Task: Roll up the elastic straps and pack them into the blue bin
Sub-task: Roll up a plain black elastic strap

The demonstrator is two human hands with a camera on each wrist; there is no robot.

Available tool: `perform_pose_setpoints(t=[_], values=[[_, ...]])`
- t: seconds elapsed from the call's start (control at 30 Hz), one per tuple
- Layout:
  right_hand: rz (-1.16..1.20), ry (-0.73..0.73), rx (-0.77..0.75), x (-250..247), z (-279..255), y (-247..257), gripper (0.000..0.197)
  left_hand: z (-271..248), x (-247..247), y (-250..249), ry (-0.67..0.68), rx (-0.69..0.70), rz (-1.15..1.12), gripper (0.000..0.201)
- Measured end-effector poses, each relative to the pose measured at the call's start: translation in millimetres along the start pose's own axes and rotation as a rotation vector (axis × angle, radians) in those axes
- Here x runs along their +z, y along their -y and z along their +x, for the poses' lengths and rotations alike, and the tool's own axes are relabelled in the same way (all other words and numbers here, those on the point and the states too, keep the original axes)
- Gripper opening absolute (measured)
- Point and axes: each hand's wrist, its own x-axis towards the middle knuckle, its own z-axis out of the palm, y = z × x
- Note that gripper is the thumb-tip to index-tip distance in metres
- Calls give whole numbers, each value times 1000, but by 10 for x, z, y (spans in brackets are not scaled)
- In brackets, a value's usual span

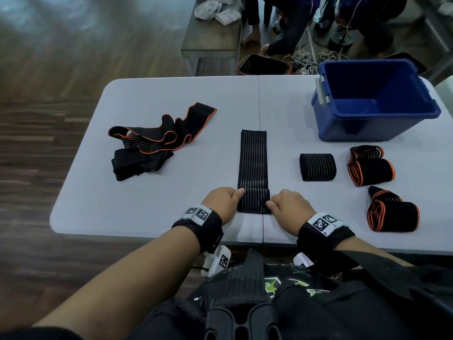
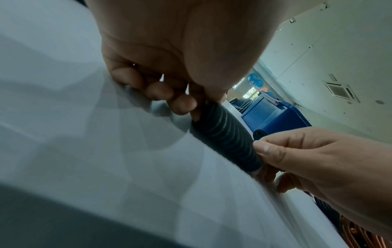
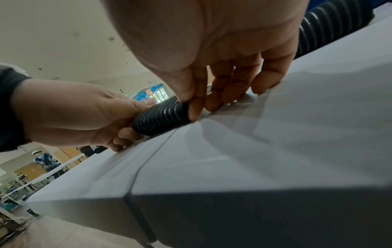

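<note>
My left hand [image 1: 221,201] and right hand [image 1: 288,203] pinch the ends of the started roll [image 1: 254,201]; the flat strap [image 1: 253,159] runs lengthwise toward 12 o'clock, blue bin [image 1: 372,119] at 1 o'clock.

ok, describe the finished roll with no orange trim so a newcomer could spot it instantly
Start at the blue bin on the table's far right. Three rolled straps lie in front of it; take the leftmost, the plain black roll. Unlike the two orange-edged rolls beside it, it has only thin grey stripes.
</note>
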Motion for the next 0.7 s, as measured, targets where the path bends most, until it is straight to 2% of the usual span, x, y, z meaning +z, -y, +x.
perform_pose_setpoints(t=[0.1, 0.17, 0.23, 0.33, 0.4, 0.53, 0.6, 0.7], values=[[41, -10, 12, -7, -20, 19, 37, -8, 6, 21, -48, -31, 2, 49], [128, -57, 23, -8, -34, 31, 25, -46, 11, 40, -136, -41, -50, 33], [231, -114, 25, -15, -70, 44, 18, -99, 10, 35, -197, 21, -109, 19], [278, -150, -18, 5, -107, 53, 24, -162, 2, 22, -223, 128, -57, 9], [266, -152, -35, 22, -117, 73, 26, -192, 5, 46, -211, 168, 1, 14], [231, -117, -54, 20, -124, 78, 35, -226, 9, 144, -118, 239, 113, 40], [212, -80, -82, 15, -130, 50, 44, -226, -4, 197, -108, 222, 153, 50], [214, -42, -108, 0, -119, -19, 55, -203, -34, 228, -107, 152, 147, 48]])
